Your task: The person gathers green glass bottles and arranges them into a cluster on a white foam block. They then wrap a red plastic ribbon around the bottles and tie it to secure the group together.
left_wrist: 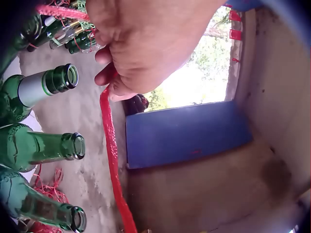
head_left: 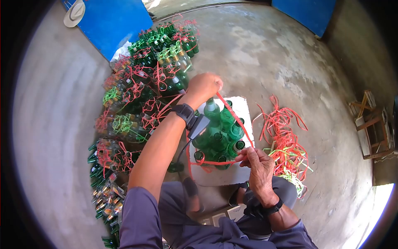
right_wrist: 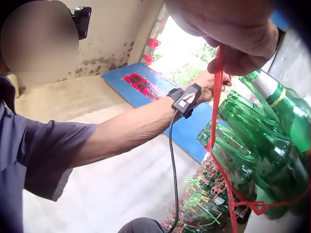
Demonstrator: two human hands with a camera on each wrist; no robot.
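Note:
Green glass bottles [head_left: 219, 141] stand in a tight cluster on a white board [head_left: 215, 178], necks up. Beyond them my left hand [head_left: 205, 88] is curled round a red plastic strap [head_left: 236, 112], which also shows hanging from that hand [left_wrist: 141, 43] in the left wrist view. From there the strap runs across the bottle tops to my right hand [head_left: 259, 170], which pinches it between thumb and fingers at the near right side. Another stretch of red strap passes round the bottles, with a knot [right_wrist: 257, 208] visible in the right wrist view.
Many bottles bundled with red and green straps [head_left: 124, 124] fill the floor on the left. A tangled heap of loose straps [head_left: 286, 141] lies right of the board. A wooden stool [head_left: 375, 133] is by the right wall. Blue door panels [head_left: 114, 29] stand at the back.

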